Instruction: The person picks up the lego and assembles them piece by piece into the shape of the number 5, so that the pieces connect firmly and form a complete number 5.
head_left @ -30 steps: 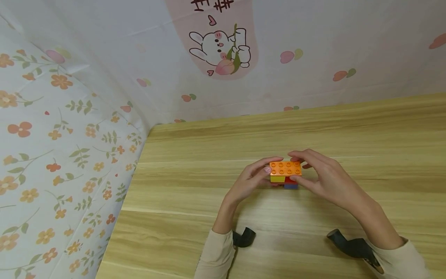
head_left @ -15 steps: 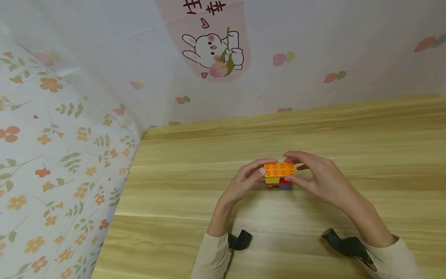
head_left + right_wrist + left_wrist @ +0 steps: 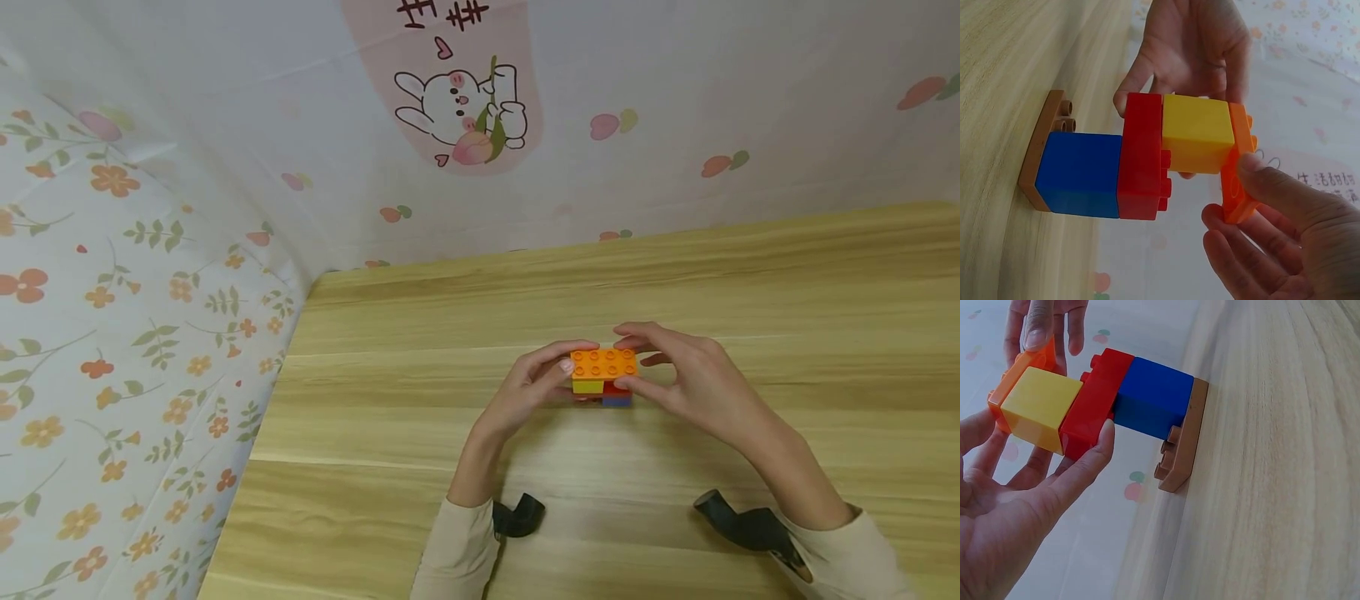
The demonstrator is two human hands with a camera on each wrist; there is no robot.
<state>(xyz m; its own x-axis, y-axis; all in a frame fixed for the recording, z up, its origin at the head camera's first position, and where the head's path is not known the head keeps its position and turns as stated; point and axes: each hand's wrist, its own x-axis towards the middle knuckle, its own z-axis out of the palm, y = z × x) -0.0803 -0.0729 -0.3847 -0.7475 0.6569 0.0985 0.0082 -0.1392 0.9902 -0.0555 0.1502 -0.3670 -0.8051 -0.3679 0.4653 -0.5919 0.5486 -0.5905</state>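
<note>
A small tower of toy building bricks stands on the wooden table. From the bottom it has a flat brown brick (image 3: 1186,440), a blue brick (image 3: 1155,394), a red brick (image 3: 1099,400), a yellow brick (image 3: 1041,403) and a flat orange brick (image 3: 604,363). The left hand (image 3: 525,392) grips the tower's left side, its fingers around the yellow and red levels. With thumb and fingers, the right hand (image 3: 701,383) pinches the right end of the orange brick, which overhangs the yellow one. In the right wrist view, the orange brick sits against the yellow brick's studded side.
The wooden table (image 3: 420,350) reaches back to a white printed cloth (image 3: 315,100). Another flowered cloth (image 3: 150,283) hangs at the left. Black wrist mounts (image 3: 738,521) stick out near both sleeves.
The whole head view has shifted slightly, moving the scene a little left in the picture. Both hands keep the same hold on the bricks.
</note>
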